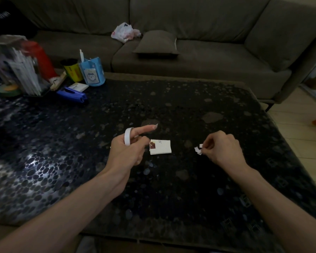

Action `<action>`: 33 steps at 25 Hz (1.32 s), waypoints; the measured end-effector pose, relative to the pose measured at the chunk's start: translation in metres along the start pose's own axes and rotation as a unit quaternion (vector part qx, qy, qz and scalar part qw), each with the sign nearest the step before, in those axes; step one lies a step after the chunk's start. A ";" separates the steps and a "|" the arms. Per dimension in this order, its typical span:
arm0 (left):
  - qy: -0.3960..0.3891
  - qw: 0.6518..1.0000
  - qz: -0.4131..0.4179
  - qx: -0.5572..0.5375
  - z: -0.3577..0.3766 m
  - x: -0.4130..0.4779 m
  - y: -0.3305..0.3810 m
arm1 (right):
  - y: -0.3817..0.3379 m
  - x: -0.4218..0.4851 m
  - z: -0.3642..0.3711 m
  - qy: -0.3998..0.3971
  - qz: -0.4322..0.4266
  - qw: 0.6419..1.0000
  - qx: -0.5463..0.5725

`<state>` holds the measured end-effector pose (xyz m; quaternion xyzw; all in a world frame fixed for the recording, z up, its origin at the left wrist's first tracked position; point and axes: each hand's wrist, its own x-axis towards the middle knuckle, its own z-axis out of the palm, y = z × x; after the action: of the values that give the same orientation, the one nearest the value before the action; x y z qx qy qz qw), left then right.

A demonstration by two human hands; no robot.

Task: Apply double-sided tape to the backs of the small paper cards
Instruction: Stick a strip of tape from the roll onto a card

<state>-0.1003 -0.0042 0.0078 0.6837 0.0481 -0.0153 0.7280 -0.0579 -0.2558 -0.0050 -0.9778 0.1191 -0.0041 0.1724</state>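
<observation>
A grey sofa [190, 57] stood behind the dark, pebble-patterned tabletop [190, 106], whose left side ran out of view. Both bare forearms reached in over it. The left hand [128, 152] held the roll [126, 138] of tape, threaded on its outstretched forefinger, with the other fingers curled in beneath it. Its thumb tip lay just beside the left edge of the cards [161, 147], though whether it touched them could not be told. The right hand [223, 148], well apart from the left, was curled tight, its fingertips pinching small white scraps [198, 149] low over the tabletop. The cards lay flat on the tabletop between the two hands as a small white stack, with a brownish patch at the near-left corner. A pale fleck at the forefinger's tip was too small to tell as nail or tape. The clutter [26, 70] at the far left was blurred.
</observation>
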 end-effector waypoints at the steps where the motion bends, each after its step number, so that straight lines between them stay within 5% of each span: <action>1: 0.001 1.000 0.000 0.000 -0.002 0.000 0.000 | -0.003 0.000 0.000 0.002 -0.004 1.000 0.002; 9: 0.005 1.000 -0.007 0.013 -0.016 0.000 0.000 | -0.059 -0.008 0.041 -0.051 -0.269 0.962 -0.025; 15: 0.019 1.000 -0.004 0.007 -0.028 0.001 0.002 | -0.059 -0.014 0.060 0.024 -0.378 0.915 -0.137; 21: 0.026 1.000 -0.008 0.003 -0.032 -0.001 0.005 | -0.062 -0.021 0.058 0.028 -0.400 0.908 -0.121; 27: 0.028 1.000 -0.001 0.002 -0.035 -0.003 0.007 | -0.068 -0.017 0.052 -0.010 -0.320 0.947 -0.029; 33: 0.031 1.000 -0.001 0.007 -0.036 0.000 0.005 | -0.059 -0.035 0.034 0.061 -0.375 0.925 -0.024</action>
<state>-0.1018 0.0319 0.0102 0.6891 0.0708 0.0049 0.7212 -0.0765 -0.1821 -0.0157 -0.9528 -0.2457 -0.1251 0.1273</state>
